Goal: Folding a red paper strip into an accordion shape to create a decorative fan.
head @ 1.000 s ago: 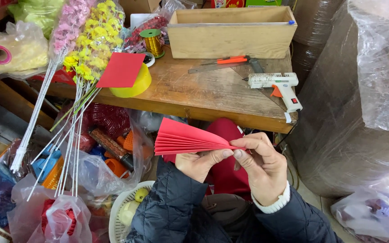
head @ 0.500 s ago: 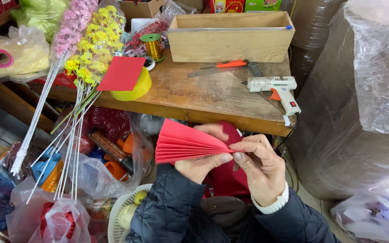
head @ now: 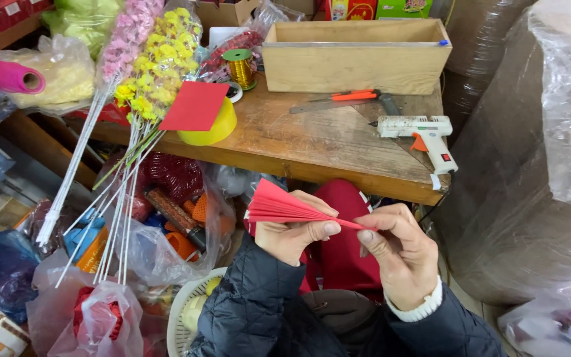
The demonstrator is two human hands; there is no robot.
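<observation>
A pleated red paper fan [head: 277, 205] is held in front of me, below the table edge. My left hand [head: 295, 231] grips the pleats from underneath, thumb pressed on the folded end. My right hand [head: 398, 254] pinches the narrow tip of the same fan between thumb and forefinger. Both sleeves are dark and quilted. A flat red paper square [head: 195, 106] lies on top of a yellow tape roll [head: 214, 127] on the wooden table [head: 312, 142].
A white glue gun [head: 424, 135], orange-handled scissors [head: 345, 99], a green wire spool [head: 239, 67] and a long wooden box [head: 355, 56] sit on the table. Artificial flower stems [head: 137, 73] lean at left. Plastic-wrapped bundles [head: 550, 152] crowd the right; bags fill the floor.
The fan has turned flatter and more edge-on, its pleats drawn closer together. Both hands stay on it in nearly the same place.
</observation>
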